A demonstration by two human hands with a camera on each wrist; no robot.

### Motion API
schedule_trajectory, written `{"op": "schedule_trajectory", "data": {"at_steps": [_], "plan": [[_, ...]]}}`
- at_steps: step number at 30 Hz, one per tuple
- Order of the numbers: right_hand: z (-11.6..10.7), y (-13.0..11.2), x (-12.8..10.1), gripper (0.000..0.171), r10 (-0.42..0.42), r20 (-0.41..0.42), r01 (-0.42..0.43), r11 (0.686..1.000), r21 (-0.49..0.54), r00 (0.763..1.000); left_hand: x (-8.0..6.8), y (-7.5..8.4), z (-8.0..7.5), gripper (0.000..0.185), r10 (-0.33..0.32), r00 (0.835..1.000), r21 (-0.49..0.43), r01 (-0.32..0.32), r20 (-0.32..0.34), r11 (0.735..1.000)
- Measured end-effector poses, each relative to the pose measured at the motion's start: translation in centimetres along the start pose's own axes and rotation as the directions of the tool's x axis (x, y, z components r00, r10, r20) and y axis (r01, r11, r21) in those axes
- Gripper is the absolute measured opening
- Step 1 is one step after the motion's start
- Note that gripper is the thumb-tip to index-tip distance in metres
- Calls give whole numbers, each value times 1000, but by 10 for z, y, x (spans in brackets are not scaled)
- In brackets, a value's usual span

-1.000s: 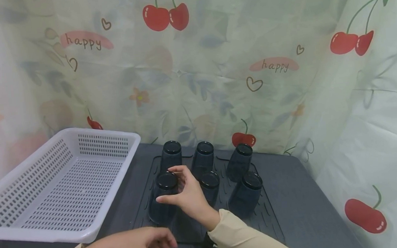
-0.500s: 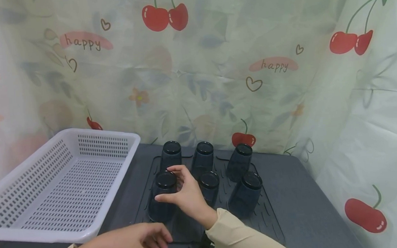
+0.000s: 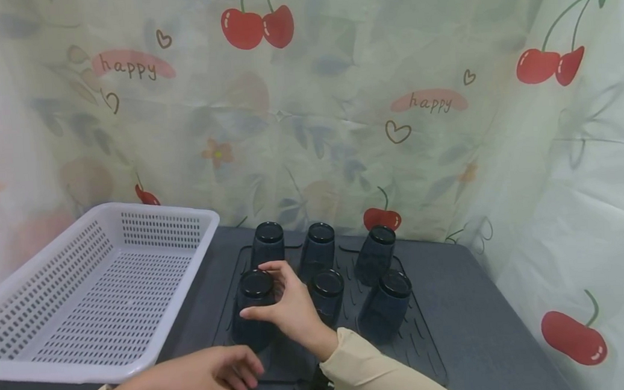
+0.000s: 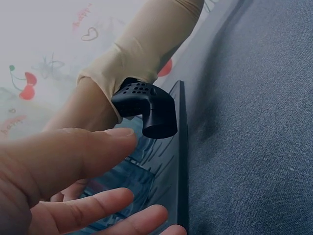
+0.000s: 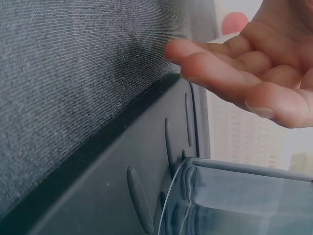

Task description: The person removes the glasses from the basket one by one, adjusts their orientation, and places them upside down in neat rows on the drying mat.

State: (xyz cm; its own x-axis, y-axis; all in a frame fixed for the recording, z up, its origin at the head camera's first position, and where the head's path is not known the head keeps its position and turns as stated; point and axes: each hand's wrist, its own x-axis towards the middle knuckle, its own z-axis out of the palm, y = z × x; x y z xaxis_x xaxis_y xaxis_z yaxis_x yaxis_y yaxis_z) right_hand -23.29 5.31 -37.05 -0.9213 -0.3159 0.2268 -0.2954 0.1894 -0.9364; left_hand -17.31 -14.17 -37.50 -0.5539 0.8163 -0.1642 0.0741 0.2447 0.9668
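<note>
My right hand (image 3: 294,308) holds a dark tinted drinking glass (image 3: 255,320), bottom up, at the front left of a black ridged mat (image 3: 428,344). The thumb lies across its near side; the fingers reach round behind. The right wrist view shows the rim of a glass (image 5: 234,200) close by the mat's ridges. My left hand (image 3: 205,380) hangs in front of the mat, fingers loosely curled and holding nothing. Its thumb and fingers stand apart in the left wrist view, near the black wrist camera (image 4: 146,105) on my right arm.
Several more upturned glasses share the mat, including one (image 3: 327,293) right beside my right hand and one (image 3: 268,243) behind the held glass. A white perforated plastic basket (image 3: 128,292) stands to the left. Behind the grey table (image 3: 472,310) hangs a cherry-print curtain (image 3: 307,129).
My right hand and the glass in it have shifted slightly left. My left hand has drifted a little left and up, its fingers still loose. The other glasses stay put.
</note>
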Motion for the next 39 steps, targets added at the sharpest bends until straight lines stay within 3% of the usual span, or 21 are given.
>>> {"op": "schedule_trajectory", "data": {"at_steps": [16, 27, 39], "plan": [[2, 2, 0, 73, -26, 24, 27, 999, -33, 999, -1, -2, -3, 42, -6, 1000, -1, 6, 0, 1000], [2, 4, -1, 76, -44, 86, 48, 998, -50, 995, -1, -3, -2, 43, 6, 1000, -6, -6, 9, 1000], [3, 6, -3, 78, -46, 88, 51, 997, -49, 995, 2, -4, -2, 43, 4, 1000, -21, -3, 16, 1000]]}}
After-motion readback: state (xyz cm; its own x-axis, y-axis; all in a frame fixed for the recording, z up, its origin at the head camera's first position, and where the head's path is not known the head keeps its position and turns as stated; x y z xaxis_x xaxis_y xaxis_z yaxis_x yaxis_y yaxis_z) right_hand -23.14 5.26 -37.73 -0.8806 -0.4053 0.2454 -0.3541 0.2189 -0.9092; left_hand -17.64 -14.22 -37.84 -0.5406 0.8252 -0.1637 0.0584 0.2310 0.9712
